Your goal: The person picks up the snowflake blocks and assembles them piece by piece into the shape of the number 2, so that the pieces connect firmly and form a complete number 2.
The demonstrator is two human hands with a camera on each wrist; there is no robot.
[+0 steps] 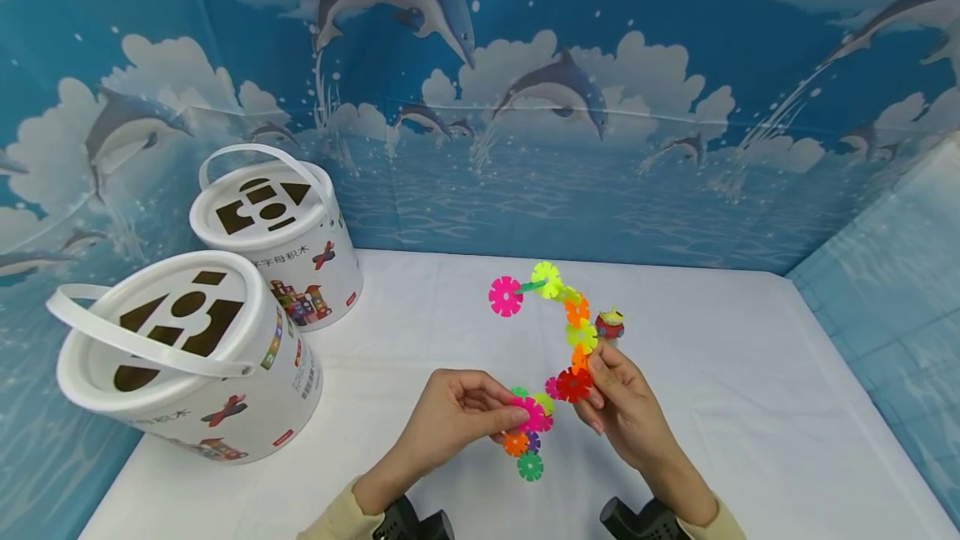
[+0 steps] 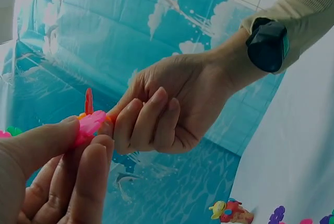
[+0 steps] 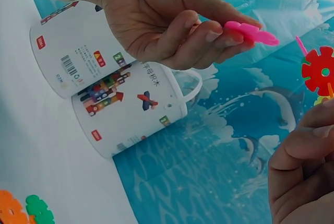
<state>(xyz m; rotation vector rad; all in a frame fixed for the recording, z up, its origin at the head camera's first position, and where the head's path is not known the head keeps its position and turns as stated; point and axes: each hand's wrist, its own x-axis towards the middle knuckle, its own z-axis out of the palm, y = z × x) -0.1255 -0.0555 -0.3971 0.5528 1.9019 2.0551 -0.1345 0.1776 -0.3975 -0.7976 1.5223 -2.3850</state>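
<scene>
My left hand (image 1: 468,411) pinches a pink notched plastic disc (image 1: 534,415) between thumb and fingers; the right wrist view shows this pink disc (image 3: 253,33) edge-on. Beneath it in the head view, orange (image 1: 515,443) and green discs (image 1: 530,466) show, partly covered by the hand. My right hand (image 1: 630,407) grips the lower part of a curved chain of joined discs. A red disc (image 1: 573,385) sits at the chain's near end, with yellow (image 1: 581,335) and orange ones above and a pink disc (image 1: 506,297) at the far end. A small gap separates the two hands.
Two white lidded buckets (image 1: 300,386) (image 1: 347,273) with shaped holes stand on the left of the white-covered table (image 1: 750,407). Behind the right hand is a small red-and-yellow toy figure (image 1: 610,323). A dolphin-print backdrop (image 1: 480,173) rises behind the table.
</scene>
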